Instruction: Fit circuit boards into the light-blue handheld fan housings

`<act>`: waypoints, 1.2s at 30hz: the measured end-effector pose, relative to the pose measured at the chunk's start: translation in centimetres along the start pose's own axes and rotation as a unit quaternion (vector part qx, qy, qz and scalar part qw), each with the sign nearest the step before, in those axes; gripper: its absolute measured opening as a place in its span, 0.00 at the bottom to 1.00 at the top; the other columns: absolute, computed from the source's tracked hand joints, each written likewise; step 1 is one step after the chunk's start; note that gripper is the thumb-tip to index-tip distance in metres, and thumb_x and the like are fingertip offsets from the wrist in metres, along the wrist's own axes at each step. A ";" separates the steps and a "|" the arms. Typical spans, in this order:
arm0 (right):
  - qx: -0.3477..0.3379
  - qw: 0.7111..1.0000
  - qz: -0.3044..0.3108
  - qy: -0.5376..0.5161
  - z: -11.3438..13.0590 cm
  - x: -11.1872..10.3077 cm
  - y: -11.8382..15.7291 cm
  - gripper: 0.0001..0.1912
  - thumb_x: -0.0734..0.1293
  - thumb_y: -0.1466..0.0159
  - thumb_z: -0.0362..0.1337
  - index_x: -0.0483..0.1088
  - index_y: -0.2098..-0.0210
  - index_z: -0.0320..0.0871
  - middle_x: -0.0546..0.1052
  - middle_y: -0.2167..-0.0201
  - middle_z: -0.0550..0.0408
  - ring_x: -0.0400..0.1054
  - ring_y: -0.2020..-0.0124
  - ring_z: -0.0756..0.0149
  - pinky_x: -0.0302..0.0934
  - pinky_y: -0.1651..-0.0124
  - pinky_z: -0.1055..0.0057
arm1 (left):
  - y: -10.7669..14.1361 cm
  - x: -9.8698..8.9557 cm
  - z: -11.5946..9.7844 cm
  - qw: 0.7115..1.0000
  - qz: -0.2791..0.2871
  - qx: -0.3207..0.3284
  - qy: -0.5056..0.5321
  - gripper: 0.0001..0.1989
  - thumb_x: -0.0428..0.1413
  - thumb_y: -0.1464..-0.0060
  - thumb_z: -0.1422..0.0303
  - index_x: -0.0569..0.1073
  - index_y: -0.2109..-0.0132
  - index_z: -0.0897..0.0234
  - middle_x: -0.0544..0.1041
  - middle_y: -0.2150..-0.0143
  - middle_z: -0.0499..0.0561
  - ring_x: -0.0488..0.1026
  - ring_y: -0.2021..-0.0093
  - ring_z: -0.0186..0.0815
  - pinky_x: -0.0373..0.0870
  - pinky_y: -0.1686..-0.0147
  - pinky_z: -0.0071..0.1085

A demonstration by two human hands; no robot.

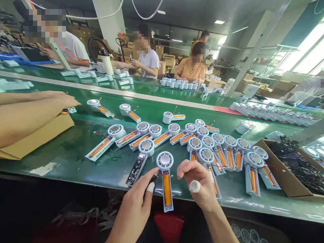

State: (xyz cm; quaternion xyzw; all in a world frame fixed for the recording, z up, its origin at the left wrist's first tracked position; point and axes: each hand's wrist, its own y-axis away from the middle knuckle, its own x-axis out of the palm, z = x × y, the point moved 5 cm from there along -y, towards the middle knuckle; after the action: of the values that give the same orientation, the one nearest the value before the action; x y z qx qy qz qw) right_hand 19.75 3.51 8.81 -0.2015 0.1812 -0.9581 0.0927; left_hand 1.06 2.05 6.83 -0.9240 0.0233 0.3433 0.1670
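Observation:
A pale blue handheld fan body (164,161) lies in front of me, its long handle open and an orange battery (167,189) inside. My left hand (138,199), a white cover on its thumb, pinches a narrow dark circuit board (153,179) beside the wires at the handle's top. On the other side, my right hand (199,184) has curled fingers apart from its white-covered thumb, with nothing visible between them. Left of the fan body, another fan (146,146) has a black circuit board (136,169) over its handle.
Several more open fan bodies (194,143) stretch across the green bench (76,172). A carton of black parts (286,182) stands at right. At left, another person's arm (37,104) reaches over a cardboard box (43,138). Co-workers sit across the bench.

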 end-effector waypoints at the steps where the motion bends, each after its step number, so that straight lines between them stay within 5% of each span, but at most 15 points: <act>1: 0.003 1.000 -0.007 0.007 0.0 -0.2 0.1 0.10 0.76 0.39 0.46 0.77 0.62 0.50 0.73 0.70 0.59 0.64 0.67 0.68 0.60 0.61 0.73 | -0.1 0.0 -0.2 1.000 0.002 0.015 -0.013 0.22 0.45 0.38 0.70 0.73 0.41 0.55 0.82 0.48 0.51 0.82 0.51 0.40 0.80 0.56 0.32; 5: 0.054 0.992 -0.053 0.099 -0.5 -1.0 1.0 0.06 0.72 0.35 0.41 0.78 0.67 0.48 0.74 0.72 0.59 0.63 0.70 0.71 0.58 0.65 0.75 | 0.0 0.3 -0.6 0.998 0.027 0.033 -0.049 0.24 0.42 0.36 0.73 0.71 0.39 0.55 0.80 0.47 0.53 0.81 0.51 0.40 0.80 0.55 0.33; 11: 0.172 0.951 -0.081 0.243 -1.8 -1.1 2.9 0.11 0.69 0.33 0.45 0.77 0.55 0.46 0.78 0.62 0.53 0.69 0.62 0.65 0.64 0.59 0.71 | 0.2 0.7 -0.9 0.994 0.073 0.009 -0.079 0.26 0.39 0.35 0.74 0.67 0.35 0.56 0.79 0.52 0.55 0.82 0.59 0.40 0.80 0.58 0.36; 17: 0.086 0.935 -0.057 0.339 -1.6 0.2 2.3 0.07 0.68 0.33 0.40 0.77 0.58 0.47 0.77 0.64 0.55 0.70 0.65 0.66 0.66 0.62 0.72 | 0.2 1.0 -1.0 0.991 0.091 0.014 -0.098 0.29 0.40 0.38 0.78 0.67 0.35 0.56 0.77 0.56 0.54 0.80 0.60 0.40 0.79 0.60 0.35; 20: 0.068 0.943 -0.055 0.321 -1.8 0.6 1.6 0.07 0.67 0.32 0.40 0.78 0.62 0.47 0.78 0.62 0.54 0.73 0.61 0.65 0.67 0.59 0.72 | 0.5 1.0 -1.1 0.984 0.102 0.021 -0.144 0.31 0.40 0.40 0.81 0.69 0.36 0.52 0.76 0.57 0.53 0.80 0.65 0.38 0.77 0.67 0.31; 25: 0.140 0.958 -0.119 0.222 -3.1 0.7 1.3 0.12 0.70 0.35 0.44 0.74 0.57 0.44 0.80 0.64 0.52 0.76 0.63 0.63 0.71 0.60 0.70 | 0.9 1.0 -1.2 0.969 0.101 0.043 -0.222 0.32 0.40 0.40 0.83 0.70 0.37 0.49 0.75 0.55 0.52 0.80 0.69 0.37 0.75 0.72 0.30; 29: 0.069 0.919 -0.141 0.362 -2.2 1.0 1.0 0.09 0.68 0.34 0.42 0.74 0.61 0.43 0.80 0.66 0.52 0.76 0.67 0.64 0.71 0.63 0.70 | 1.0 0.9 -1.2 0.971 0.084 0.054 -0.219 0.31 0.42 0.40 0.82 0.69 0.36 0.51 0.75 0.54 0.53 0.81 0.67 0.38 0.76 0.69 0.30; 36: -0.130 0.803 -0.070 0.577 -1.0 2.3 1.2 0.10 0.61 0.30 0.30 0.74 0.55 0.42 0.78 0.61 0.49 0.74 0.60 0.62 0.69 0.57 0.67 | 0.9 1.0 -1.3 0.977 0.068 0.061 -0.192 0.32 0.40 0.40 0.83 0.69 0.36 0.51 0.75 0.55 0.53 0.81 0.66 0.38 0.78 0.69 0.32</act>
State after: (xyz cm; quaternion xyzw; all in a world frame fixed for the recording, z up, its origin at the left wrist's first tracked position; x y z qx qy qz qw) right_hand 17.38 2.09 8.32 0.3661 0.3094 -0.8689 -0.1232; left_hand 2.47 0.81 6.88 -0.8250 0.0744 0.5232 0.2002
